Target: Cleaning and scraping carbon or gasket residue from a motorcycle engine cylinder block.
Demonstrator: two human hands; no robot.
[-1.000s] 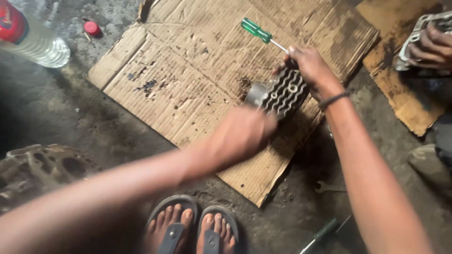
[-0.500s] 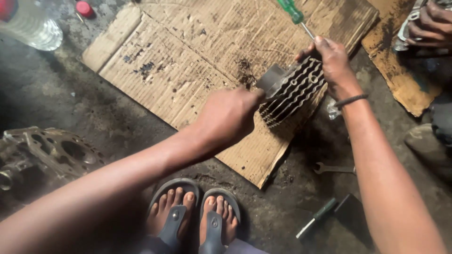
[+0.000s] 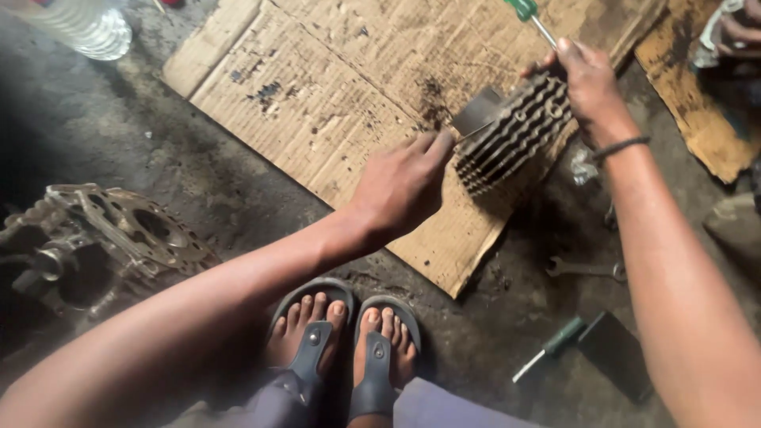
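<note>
Dark grey finned metal engine cylinder [image 3: 515,131] sits tilted on the right part of the stained flattened cardboard sheet [image 3: 333,87], close to that sheet's right edge. Long axis runs diagonal, lower-left to upper-right; the smooth sleeve end [image 3: 476,111] faces upper-left, the fins run along the diagonal. Right hand [image 3: 590,87] is clenched around the cylinder's upper-right end and around the shaft of a green-handled screwdriver [image 3: 527,14], whose handle points up and left, out of the top edge of view. Left hand [image 3: 404,186] is closed on a thin flat metal blade [image 3: 474,131], tip touching the fins at the lower-left end; what tool it is, can't tell. Room: bare cardboard to the left of the cylinder; dark concrete floor [image 3: 198,198] beyond its edges. On the floor right of the cardboard: open-ended steel spanner [image 3: 583,269], a second green-handled screwdriver [image 3: 551,347], a dark flat block [image 3: 614,353] just beside it. Grey perforated engine casing [image 3: 103,238] well apart at left. Clear plastic bottle [image 3: 87,24] top left. Another person's hand [image 3: 741,32] top right, over a second cardboard piece [image 3: 697,103]. Sandalled feet [image 3: 345,349] near the bottom edge.
</note>
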